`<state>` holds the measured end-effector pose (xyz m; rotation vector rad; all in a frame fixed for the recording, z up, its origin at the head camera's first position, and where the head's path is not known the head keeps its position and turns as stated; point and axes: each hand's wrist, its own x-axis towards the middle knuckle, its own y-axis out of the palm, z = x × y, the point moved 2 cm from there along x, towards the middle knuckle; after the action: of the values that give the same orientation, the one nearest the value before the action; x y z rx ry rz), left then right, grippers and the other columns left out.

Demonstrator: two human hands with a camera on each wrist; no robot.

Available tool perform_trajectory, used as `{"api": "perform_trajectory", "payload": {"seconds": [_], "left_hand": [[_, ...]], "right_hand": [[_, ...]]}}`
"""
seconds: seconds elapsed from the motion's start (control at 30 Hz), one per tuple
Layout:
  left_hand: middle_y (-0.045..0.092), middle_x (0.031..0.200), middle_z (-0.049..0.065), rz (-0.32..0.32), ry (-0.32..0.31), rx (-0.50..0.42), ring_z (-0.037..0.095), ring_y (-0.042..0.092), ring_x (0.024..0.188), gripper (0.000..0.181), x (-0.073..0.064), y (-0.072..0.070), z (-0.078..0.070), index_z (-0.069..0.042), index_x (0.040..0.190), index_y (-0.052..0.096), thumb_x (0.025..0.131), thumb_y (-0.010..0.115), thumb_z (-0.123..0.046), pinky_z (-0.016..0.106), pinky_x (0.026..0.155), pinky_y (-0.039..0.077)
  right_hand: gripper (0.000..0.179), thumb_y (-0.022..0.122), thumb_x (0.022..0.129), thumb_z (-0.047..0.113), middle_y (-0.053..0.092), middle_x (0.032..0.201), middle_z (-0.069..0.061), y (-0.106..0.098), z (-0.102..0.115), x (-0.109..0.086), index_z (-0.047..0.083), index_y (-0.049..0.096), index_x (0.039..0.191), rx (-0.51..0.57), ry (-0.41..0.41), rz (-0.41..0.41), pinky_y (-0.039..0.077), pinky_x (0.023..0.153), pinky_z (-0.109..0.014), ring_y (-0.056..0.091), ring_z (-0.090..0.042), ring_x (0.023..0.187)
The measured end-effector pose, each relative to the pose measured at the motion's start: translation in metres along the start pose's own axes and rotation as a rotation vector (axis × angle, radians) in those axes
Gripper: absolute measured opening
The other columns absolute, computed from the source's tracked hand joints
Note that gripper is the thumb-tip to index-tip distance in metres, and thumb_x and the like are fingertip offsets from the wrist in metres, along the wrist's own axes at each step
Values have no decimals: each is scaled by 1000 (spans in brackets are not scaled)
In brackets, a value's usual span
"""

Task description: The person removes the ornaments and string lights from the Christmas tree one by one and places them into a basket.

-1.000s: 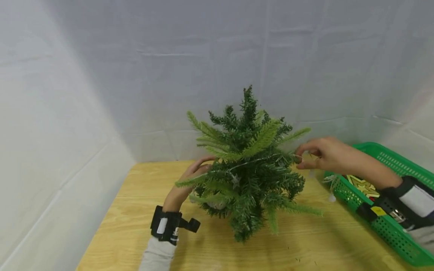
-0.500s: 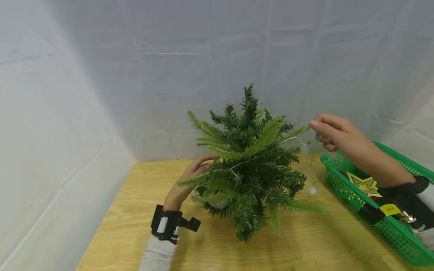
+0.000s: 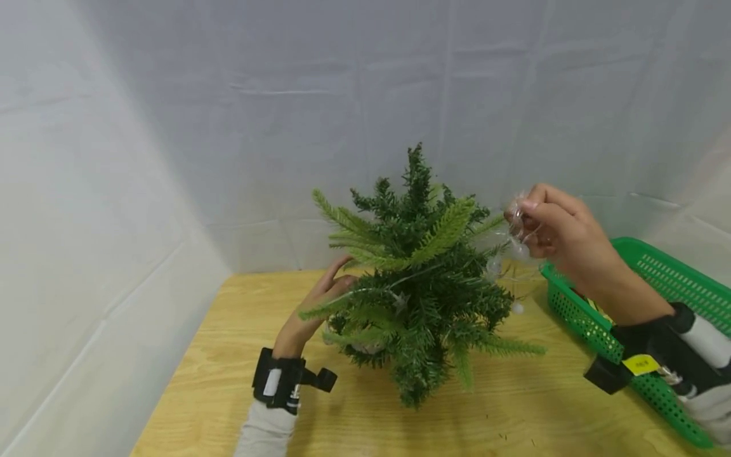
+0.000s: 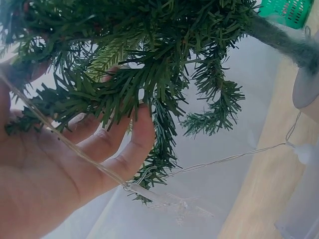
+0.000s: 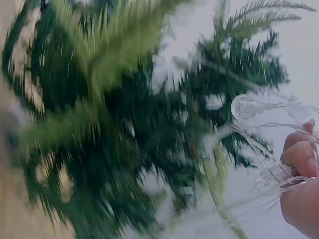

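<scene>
A small artificial Christmas tree (image 3: pixel 422 317) stands on the wooden table. My right hand (image 3: pixel 577 238) is at its right side, thumb and fingers pinching a bunched clear string of lights (image 3: pixel 516 219). In the right wrist view, a clear ball bulb (image 5: pixel 244 107) hangs beside the wire. My left hand (image 3: pixel 311 311) reaches in at the tree's left, partly hidden by branches. Seen from the left wrist, its loosely bent fingers lie behind a green branch (image 4: pixel 114 97). The light wire crosses the palm to a clear star (image 4: pixel 184 208). Another star light (image 3: pixel 400 301) sits on the tree's front.
A green perforated basket (image 3: pixel 676 279) stands on the right under my right forearm, its contents mostly hidden. White sheeting (image 3: pixel 285 127) surrounds the table (image 3: pixel 228 374) at back and sides. A pale base (image 4: pixel 306 89) holds the trunk in the left wrist view.
My right hand has risen from the tree's right side, moved outward, then come slightly back toward it, gathering the lights into a bunch. My left hand has stayed nearly still.
</scene>
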<state>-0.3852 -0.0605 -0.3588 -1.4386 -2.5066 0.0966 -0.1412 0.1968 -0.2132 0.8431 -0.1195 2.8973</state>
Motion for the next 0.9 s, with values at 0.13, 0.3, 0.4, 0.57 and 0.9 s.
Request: {"api": "perform_trajectory", "payload": {"seconds": [0.13,0.3,0.4,0.57,0.9], "left_hand": [[38,144,17,12,15,23,31,32,138,51,1,-1,0,-24,153,21,106,37,-36,57,113,21],[30,150,12,47,29,43,31,31,138,49,3,-2,-1,-26,151,27,105,37,-38,60,112,18],[26,153,15,80,42,33,34,30,138,49,4,-5,-2,-20,153,23,106,34,-31,62,112,17],[34,148,24,107,45,46,38,32,137,53,1,-7,-6,-18,155,17,106,35,-25,61,112,19],[39,145,19,132,-27,104,34,33,138,60,-9,-10,-11,-35,153,13,103,46,-38,59,112,21]], "right_hand": [[32,25,106,5,56,83,-3,8,0,-2,9,46,82,249,53,70,30,47,-25,44,-15,64],[35,15,105,4,53,79,-5,23,1,-4,6,49,97,574,81,235,32,52,-23,36,-16,61],[30,16,104,4,42,74,-5,34,3,-5,5,46,107,659,102,309,23,51,-25,25,-16,58],[36,17,103,-1,25,67,-5,43,4,-8,6,51,112,496,69,425,18,42,-25,20,-14,50],[21,55,98,7,29,48,-1,70,10,-21,14,66,116,-443,145,395,28,35,-27,22,-13,37]]}}
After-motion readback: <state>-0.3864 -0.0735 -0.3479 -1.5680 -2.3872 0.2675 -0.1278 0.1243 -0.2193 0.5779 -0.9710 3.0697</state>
